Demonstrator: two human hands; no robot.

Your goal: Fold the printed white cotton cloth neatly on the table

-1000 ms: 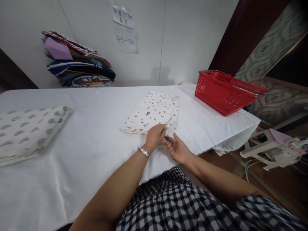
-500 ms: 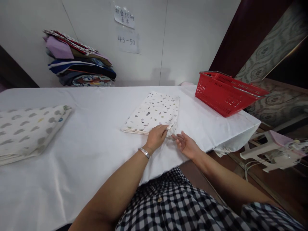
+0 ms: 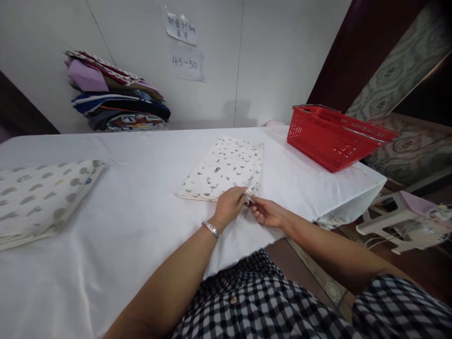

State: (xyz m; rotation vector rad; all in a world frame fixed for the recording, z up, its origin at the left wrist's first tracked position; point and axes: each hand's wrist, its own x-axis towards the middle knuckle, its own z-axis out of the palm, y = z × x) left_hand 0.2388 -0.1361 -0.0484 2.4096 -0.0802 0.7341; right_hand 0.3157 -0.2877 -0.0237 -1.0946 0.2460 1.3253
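Table (image 3: 141, 221), draped in a white sheet hanging over the near and right edges, apparently as a clean, flat working surface; bearing all items below. Folded bedding in grey-spotted print (image 3: 42, 197), at the left edge of the table, well apart from the hands; thick, squared off, seemingly set aside. Stack of mixed folded fabrics (image 3: 118, 101), at the far left against the wall, piled flat in many colours, out of the working area. Red plastic basket (image 3: 335, 139), at the far right corner of the table, tilted, open side up, contents not visible. Folded cloth with small printed motifs (image 3: 226, 167), lying flat right of centre, just short of the near edge, within easy reach; near right corner lifted slightly between the two hands. Paper notes (image 3: 185, 47) taped to the wall above, one reading 45-50. Left hand (image 3: 229, 205), wrist bearing a metal bracelet (image 3: 211, 229), resting on the near corner of the cloth, fingers curled down onto it, probably to pin the layers in place. Right hand (image 3: 266, 213), just beside the left, fingertips pinched on the same corner's edge, likely aligning or tidying the fold; both grips light rather than clenched.
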